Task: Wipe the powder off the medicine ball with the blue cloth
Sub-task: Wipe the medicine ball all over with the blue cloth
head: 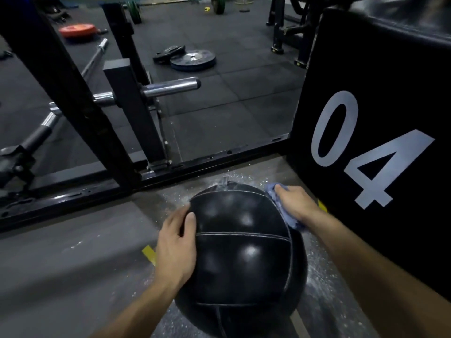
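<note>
A: Where's the ball [240, 250]?

B: On the floor between both hands. The left hand [176, 247] lies flat on its left side, fingers relaxed. The right hand [294, 202] grips the cloth [280, 206] against its upper right side.

A: Texture?

B: Round, black, glossy leather panels with stitched seams. The cloth is blue and crumpled. White powder [314, 267] speckles the floor [73, 264] around the ball.

A: Anything unclear?

B: The right fingers are buried in cloth; the ball's bottom is cut off. A black box [380, 142] marked 04 stands just right.
</note>
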### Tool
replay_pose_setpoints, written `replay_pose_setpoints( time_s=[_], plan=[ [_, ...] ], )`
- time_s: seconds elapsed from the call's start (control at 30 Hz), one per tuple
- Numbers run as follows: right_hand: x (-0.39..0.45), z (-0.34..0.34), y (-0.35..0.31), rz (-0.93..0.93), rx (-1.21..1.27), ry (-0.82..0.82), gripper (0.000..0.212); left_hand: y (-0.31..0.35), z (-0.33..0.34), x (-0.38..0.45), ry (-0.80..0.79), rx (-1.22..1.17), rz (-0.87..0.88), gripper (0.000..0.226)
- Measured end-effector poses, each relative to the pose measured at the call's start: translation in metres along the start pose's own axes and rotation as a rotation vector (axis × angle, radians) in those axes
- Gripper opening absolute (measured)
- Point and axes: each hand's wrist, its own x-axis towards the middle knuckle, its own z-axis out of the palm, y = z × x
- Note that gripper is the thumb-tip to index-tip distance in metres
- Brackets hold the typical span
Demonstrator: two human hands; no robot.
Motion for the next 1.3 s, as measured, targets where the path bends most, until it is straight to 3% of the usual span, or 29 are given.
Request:
replay_pose_setpoints(
  time_s=[0.13,0.27,0.4,0.5,0.57,0.63,0.73,0.8,0.97,1.1,1.3],
  plan=[
    [0.003,0.005,-0.045,-0.187,-0.105,-0.088,0.04,0.001,0.012,-0.004,0.001,0.089,0.021,0.065],
    [-0.032,0.021,-0.075,-0.488,-0.424,-0.066,0.036,0.007,0.015,0.006,-0.019,0.107,-0.001,0.064],
    [-0.084,0.042,-0.038,-0.91,-0.49,0.003,0.045,0.012,0.017,0.015,-0.046,0.161,-0.026,0.053],
    [-0.112,0.042,0.003,-1.067,-0.564,0.109,0.047,0.02,0.019,0.03,-0.096,0.183,-0.051,0.053],
    [-0.099,0.031,0.023,-1.009,-0.505,0.237,0.047,0.026,0.02,0.036,-0.141,0.193,-0.064,0.059],
    [-0.072,0.017,0.03,-0.725,-0.314,0.331,0.038,0.031,0.022,0.036,-0.178,0.214,-0.077,0.06],
    [-0.05,0.001,0.034,-0.14,0.144,0.251,0.04,0.027,0.018,0.038,-0.174,0.115,-0.071,0.058],
    [-0.049,0.001,0.046,0.014,0.309,0.189,0.04,0.013,0.009,0.039,-0.158,-0.068,-0.135,0.053],
    [-0.054,0.01,0.063,-0.02,0.36,0.218,0.034,-0.037,-0.003,0.024,-0.11,-0.448,-0.527,0.051],
    [-0.054,0.016,0.072,-0.052,0.382,0.218,0.049,-0.049,-0.004,0.014,-0.183,-0.691,-0.797,0.069],
    [-0.053,0.022,0.076,-0.018,0.444,0.179,0.069,-0.054,-0.012,-0.013,-0.201,-0.714,-0.907,0.078]
  ],
)
